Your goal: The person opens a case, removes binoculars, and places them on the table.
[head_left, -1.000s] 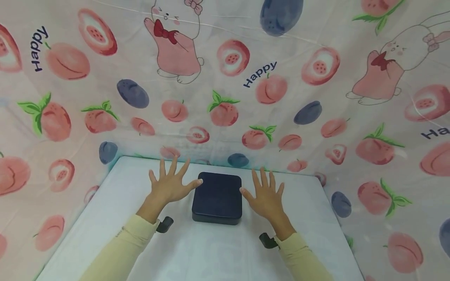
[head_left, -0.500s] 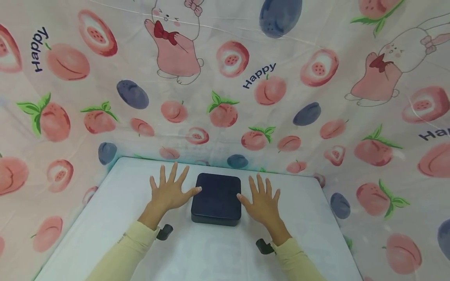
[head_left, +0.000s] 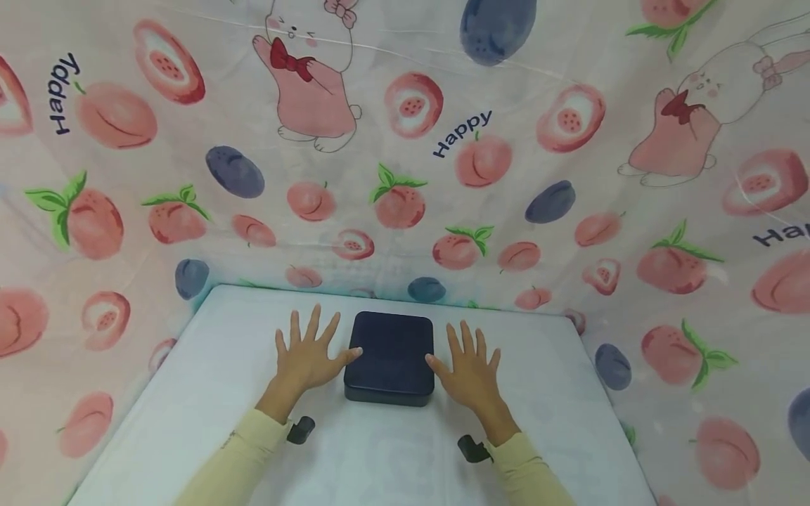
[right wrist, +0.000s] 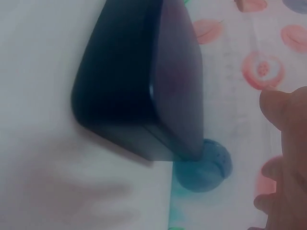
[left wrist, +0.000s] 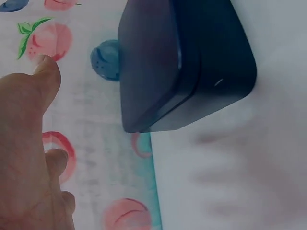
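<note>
A dark navy box (head_left: 390, 355) with rounded corners and a lid seam lies flat on the white table. My left hand (head_left: 308, 360) is spread to its left, palm down, the thumb tip overlapping the box's left edge in the head view. To the right my right hand (head_left: 471, 374) is spread the same way, its thumb tip at the right edge. Both wrist views show a gap between hand and box: the left hand (left wrist: 24, 153) and the right hand (right wrist: 292, 158) hover higher than the box, and finger shadows fall on the table. Neither hand holds anything.
The white table (head_left: 380, 457) ends at a back edge just behind the box. A cloth (head_left: 405, 154) printed with peaches and rabbits hangs behind and on both sides. A small black wrist camera (head_left: 300, 429) sits at the left cuff, another black camera (head_left: 473, 448) at the right.
Both hands have drawn slightly toward the near side, and the right hand has also shifted a little left toward the box. The fingers stay spread, and the box has not moved.
</note>
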Action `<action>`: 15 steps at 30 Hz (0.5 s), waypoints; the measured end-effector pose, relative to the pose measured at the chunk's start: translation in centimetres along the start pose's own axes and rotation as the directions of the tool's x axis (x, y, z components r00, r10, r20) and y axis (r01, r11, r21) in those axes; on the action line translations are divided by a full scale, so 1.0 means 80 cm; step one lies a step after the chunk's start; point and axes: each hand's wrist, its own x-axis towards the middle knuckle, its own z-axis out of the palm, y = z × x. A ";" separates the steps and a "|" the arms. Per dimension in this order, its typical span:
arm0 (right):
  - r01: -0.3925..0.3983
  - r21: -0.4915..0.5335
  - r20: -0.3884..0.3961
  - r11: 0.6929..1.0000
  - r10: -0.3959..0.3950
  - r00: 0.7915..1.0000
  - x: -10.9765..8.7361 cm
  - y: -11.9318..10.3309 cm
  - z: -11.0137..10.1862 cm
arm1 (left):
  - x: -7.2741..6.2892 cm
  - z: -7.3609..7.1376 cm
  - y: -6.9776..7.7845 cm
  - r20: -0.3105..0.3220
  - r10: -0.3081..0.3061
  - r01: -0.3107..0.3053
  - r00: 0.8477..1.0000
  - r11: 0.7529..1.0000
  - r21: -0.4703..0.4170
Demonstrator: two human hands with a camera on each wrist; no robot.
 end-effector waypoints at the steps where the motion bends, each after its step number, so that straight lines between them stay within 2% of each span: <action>1: 0.001 -0.001 -0.001 1.000 -0.001 1.000 0.000 0.001 0.001 | 0.000 0.003 -0.001 -0.004 0.001 -0.001 1.000 1.000 -0.006; 15: 0.018 0.050 -0.018 0.999 -0.017 1.000 -0.006 0.010 0.022 | -0.002 0.032 -0.014 -0.040 0.004 -0.005 0.999 1.000 -0.019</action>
